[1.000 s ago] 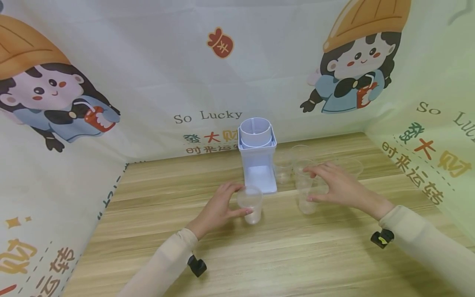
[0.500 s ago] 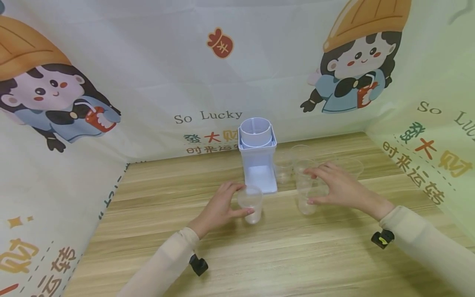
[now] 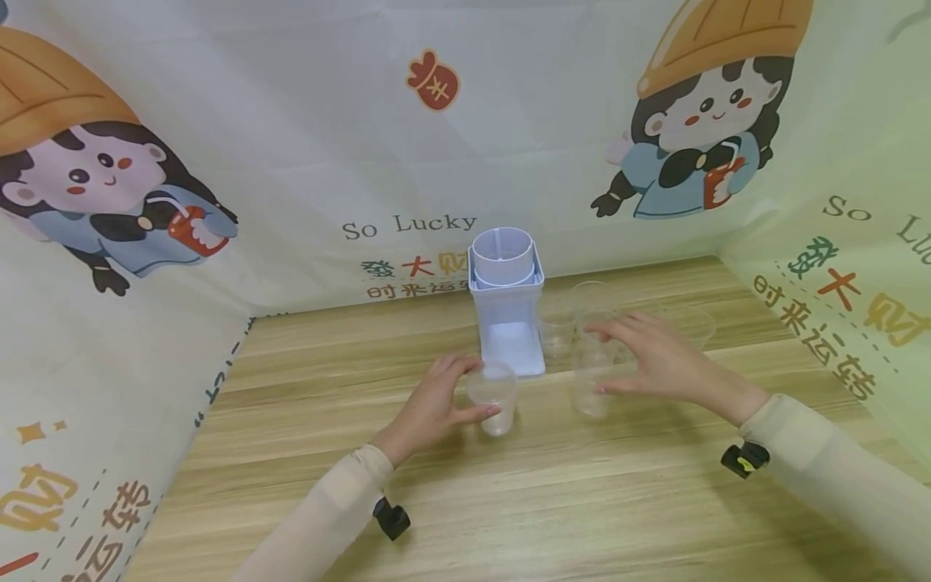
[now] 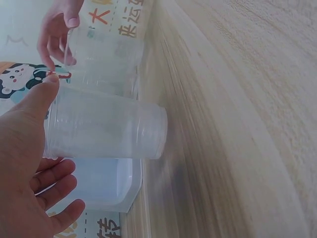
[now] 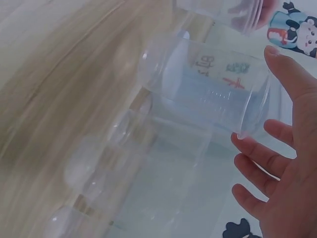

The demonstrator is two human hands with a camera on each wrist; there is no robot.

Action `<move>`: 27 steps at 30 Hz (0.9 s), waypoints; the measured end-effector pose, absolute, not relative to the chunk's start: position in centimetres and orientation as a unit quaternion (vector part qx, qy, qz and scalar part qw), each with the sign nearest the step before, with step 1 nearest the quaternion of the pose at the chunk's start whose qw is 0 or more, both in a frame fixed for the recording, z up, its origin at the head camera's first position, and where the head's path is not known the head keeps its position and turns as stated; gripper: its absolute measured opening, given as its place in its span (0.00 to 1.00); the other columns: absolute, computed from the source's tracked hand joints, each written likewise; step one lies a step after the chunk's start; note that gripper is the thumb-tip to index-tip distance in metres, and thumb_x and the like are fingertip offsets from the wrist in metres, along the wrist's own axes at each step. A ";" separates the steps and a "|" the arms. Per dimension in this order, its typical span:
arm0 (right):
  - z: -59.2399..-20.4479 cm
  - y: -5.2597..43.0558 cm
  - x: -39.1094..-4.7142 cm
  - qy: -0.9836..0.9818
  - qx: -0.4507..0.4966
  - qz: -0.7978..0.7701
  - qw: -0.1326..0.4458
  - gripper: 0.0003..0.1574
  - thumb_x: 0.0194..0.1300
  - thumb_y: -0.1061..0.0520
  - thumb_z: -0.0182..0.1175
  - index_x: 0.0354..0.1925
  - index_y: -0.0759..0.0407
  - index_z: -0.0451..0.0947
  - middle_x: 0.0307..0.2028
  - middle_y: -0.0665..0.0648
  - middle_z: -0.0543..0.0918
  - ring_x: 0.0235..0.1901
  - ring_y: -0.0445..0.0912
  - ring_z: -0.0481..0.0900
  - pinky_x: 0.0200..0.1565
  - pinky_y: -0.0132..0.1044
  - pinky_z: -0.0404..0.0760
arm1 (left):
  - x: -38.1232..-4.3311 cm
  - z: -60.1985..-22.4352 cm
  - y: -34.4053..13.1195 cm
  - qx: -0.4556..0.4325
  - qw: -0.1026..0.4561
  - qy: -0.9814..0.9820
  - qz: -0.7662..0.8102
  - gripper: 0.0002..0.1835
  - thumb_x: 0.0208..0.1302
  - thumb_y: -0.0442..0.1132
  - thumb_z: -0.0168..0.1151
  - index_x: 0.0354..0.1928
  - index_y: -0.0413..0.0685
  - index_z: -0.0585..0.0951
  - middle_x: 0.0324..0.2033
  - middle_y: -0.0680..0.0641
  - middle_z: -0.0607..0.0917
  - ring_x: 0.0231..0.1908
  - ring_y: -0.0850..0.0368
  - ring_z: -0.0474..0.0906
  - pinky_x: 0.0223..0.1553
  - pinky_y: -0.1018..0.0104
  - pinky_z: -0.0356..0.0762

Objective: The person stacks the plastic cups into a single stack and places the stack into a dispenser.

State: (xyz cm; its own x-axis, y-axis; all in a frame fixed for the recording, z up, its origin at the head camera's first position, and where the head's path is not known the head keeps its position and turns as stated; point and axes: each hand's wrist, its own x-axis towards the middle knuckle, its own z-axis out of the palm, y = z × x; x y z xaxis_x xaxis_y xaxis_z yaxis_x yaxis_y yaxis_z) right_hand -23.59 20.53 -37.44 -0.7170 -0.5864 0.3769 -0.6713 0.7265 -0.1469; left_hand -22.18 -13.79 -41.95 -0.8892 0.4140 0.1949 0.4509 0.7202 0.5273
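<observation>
My left hand (image 3: 436, 400) holds a clear plastic cup (image 3: 498, 396) near its rim, between thumb and fingers. In the left wrist view this cup (image 4: 104, 126) looks cloudy, with its base close to the table. To the right, my right hand (image 3: 662, 360) grips a second clear plastic cup (image 3: 592, 376) from its right side. The right wrist view has the thumb and index fingertip at the rim of that cup (image 5: 213, 89), and the other fingers hang loosely below. Both cups are upright, a short gap apart.
A pale blue plastic stand (image 3: 507, 319) with a round cylinder in its top stands behind the cups. Several more clear cups (image 3: 556, 335) are to its right, partly hidden by the right hand. A printed cloth (image 3: 313, 162) walls in the wooden table (image 3: 553, 501).
The right hand has shifted slightly left, and the cup in it has moved the same way. The left hand and its cup have stayed nearly still.
</observation>
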 end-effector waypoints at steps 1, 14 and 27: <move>-37.2 20.3 -23.6 -0.914 0.347 0.139 0.156 0.50 0.48 0.37 0.76 0.64 0.55 0.72 0.45 0.55 0.84 0.49 0.52 0.79 0.54 0.53 0.78 | -22.2 -41.9 -13.8 -0.234 0.032 -0.927 -0.293 0.40 0.53 0.57 0.74 0.64 0.45 0.73 0.61 0.45 0.76 0.64 0.48 0.70 0.68 0.50 0.71; -33.3 17.5 -23.6 -0.895 0.392 0.147 0.156 0.51 0.49 0.35 0.75 0.65 0.56 0.72 0.48 0.54 0.84 0.51 0.51 0.77 0.56 0.52 0.78 | -22.2 -42.0 -13.9 -0.244 0.048 -0.924 -0.290 0.38 0.53 0.56 0.74 0.62 0.45 0.74 0.59 0.46 0.78 0.63 0.49 0.71 0.67 0.52 0.72; -30.2 15.0 -23.3 -0.884 0.413 0.152 0.158 0.52 0.48 0.33 0.74 0.66 0.53 0.71 0.48 0.51 0.83 0.50 0.48 0.77 0.54 0.48 0.78 | -22.2 -42.0 -14.0 -0.240 0.041 -0.923 -0.297 0.39 0.53 0.58 0.74 0.63 0.47 0.74 0.60 0.48 0.77 0.63 0.50 0.71 0.68 0.52 0.71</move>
